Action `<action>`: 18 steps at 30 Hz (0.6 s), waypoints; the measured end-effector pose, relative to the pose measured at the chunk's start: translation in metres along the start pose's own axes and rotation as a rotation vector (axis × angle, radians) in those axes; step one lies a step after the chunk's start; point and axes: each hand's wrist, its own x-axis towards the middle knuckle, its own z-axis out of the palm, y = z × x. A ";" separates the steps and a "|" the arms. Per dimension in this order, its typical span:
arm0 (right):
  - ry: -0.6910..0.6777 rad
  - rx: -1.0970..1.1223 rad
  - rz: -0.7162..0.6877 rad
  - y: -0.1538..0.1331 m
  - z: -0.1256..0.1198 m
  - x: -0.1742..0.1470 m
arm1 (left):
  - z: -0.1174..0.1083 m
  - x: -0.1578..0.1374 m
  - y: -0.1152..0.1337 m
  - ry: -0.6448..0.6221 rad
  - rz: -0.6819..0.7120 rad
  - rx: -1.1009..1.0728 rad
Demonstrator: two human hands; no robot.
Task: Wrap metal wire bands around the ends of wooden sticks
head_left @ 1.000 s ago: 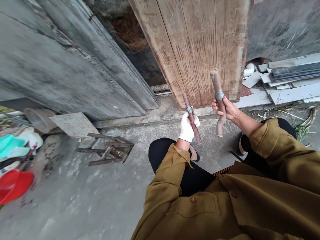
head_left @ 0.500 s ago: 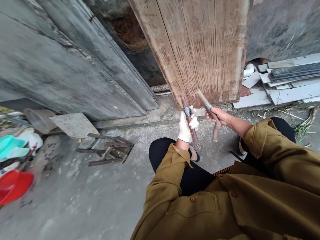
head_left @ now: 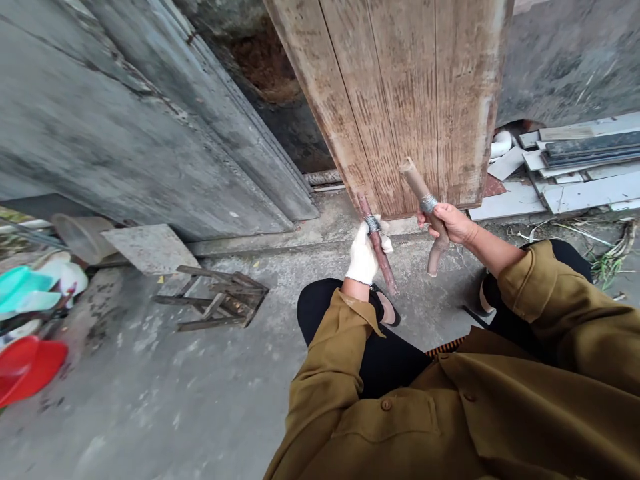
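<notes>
My left hand, in a white glove, is closed around a reddish-brown stick. A coil of silver wire wraps that stick just above my fingers. Bare, my right hand grips a thicker, pale brown, crooked stick near its middle. Silver wire is wound round this one too, right by my thumb. Both sticks tilt up and to the left and stay apart from each other. The palm sides of both hands are hidden.
A wooden plank door stands just beyond my hands. Left on the concrete floor lies an upturned wooden stool, with a red plastic vessel farther left. Stacked boards and tiles lie at the right by the wall.
My right hand has lifted the pale stick a little up and to the right, farther from the reddish stick. The left hand has shifted only slightly.
</notes>
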 end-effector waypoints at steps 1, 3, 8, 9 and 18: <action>-0.009 -0.007 -0.019 -0.005 0.000 0.000 | 0.000 0.002 -0.002 0.009 0.007 0.022; -0.045 -0.032 -0.039 -0.012 0.002 -0.002 | -0.001 0.006 -0.008 0.034 0.039 0.042; -0.092 -0.050 -0.043 -0.017 0.011 -0.006 | -0.002 0.011 -0.015 0.020 0.101 0.026; -0.074 -0.039 -0.044 -0.017 0.012 -0.005 | -0.001 0.010 -0.015 0.011 0.085 0.022; 0.246 -0.167 -0.004 -0.002 0.014 0.011 | 0.007 0.006 -0.010 -0.059 -0.010 -0.072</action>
